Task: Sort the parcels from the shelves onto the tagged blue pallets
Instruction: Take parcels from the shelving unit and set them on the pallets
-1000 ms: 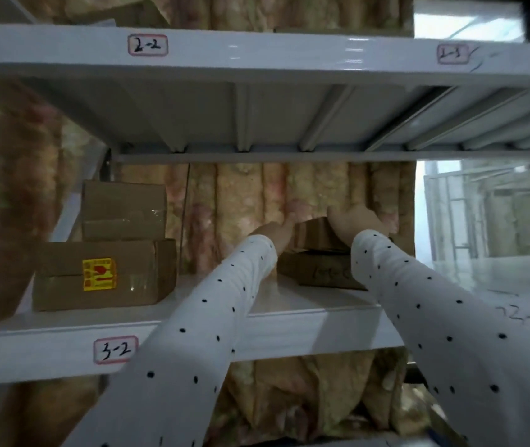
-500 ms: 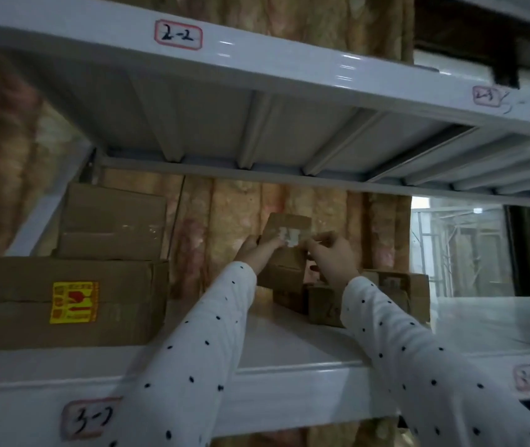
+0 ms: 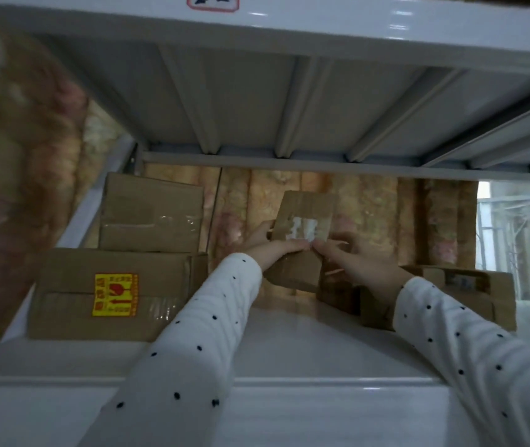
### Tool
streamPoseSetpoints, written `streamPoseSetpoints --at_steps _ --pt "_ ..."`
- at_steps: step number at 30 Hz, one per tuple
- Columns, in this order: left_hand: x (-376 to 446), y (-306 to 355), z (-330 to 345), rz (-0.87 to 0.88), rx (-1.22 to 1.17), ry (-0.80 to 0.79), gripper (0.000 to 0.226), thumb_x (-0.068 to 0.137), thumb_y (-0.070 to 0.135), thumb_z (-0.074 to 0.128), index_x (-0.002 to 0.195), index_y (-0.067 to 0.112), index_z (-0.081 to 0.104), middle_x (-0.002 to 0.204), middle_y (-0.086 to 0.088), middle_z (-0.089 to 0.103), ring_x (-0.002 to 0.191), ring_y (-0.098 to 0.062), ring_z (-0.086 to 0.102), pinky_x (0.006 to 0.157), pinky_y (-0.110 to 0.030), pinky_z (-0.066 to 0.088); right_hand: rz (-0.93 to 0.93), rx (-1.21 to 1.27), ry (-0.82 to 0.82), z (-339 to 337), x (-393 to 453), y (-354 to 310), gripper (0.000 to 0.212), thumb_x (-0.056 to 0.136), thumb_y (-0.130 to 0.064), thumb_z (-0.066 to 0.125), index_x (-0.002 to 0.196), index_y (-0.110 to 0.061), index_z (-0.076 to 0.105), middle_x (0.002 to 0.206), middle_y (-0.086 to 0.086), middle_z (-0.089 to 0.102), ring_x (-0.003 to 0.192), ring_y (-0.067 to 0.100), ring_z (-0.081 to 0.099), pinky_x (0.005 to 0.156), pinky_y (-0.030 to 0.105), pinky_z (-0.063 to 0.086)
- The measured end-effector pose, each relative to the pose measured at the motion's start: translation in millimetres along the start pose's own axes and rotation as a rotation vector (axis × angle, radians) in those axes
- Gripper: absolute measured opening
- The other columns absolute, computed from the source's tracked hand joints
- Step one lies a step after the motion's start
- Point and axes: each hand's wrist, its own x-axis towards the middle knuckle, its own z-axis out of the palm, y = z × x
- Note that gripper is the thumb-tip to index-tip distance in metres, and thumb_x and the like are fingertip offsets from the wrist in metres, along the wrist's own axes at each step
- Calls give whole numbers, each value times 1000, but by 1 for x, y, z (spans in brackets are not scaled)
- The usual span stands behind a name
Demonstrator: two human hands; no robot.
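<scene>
- The small parcel (image 3: 302,240) is held tilted up above the white shelf (image 3: 289,343), clear of its surface, with the upper shelf's underside (image 3: 257,101) well above it.
- Left hand (image 3: 273,250): its grip wraps the parcel's left edge, fingers lying across the front.
- Right hand (image 3: 360,262): its grip pinches the parcel's right side, just under the torn white label (image 3: 304,229).
- Left of the parcel, two cartons are stacked: a large carton with a yellow sticker (image 3: 115,295), and a smaller carton (image 3: 152,214) on top.
- Right of the parcel, at least two brown boxes (image 3: 470,291) rest on the shelf, partly hidden by the right arm.
- Bare shelf lies open between the parcel and the front edge.
</scene>
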Motion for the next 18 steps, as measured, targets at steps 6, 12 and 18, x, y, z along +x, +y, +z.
streamPoseSetpoints --at_steps 6,12,18 --pt "-10 8 24 49 51 72 66 86 47 59 139 21 30 133 -4 42 107 -22 50 65 -21 42 -139 -90 180 4 3 9 56 89 -37 61 133 -13 37 102 -4 55 80 -3 53 48 3 45" --pt "-9 4 23 -38 -83 7 87 64 47 81 134 15 39 120 -4 58 102 -22 61 75 -30 57 -259 -97 91 3 2 7 29 100 -19 41 128 -17 46 114 14 57 83 11 60 59 16 55" --pt "-10 4 8 -133 -414 -26 49 69 40 77 106 11 65 91 -7 68 80 -22 65 68 -28 51 -193 -14 5 0 -1 5 26 95 -24 53 120 -31 53 110 -2 56 90 4 59 80 25 52"
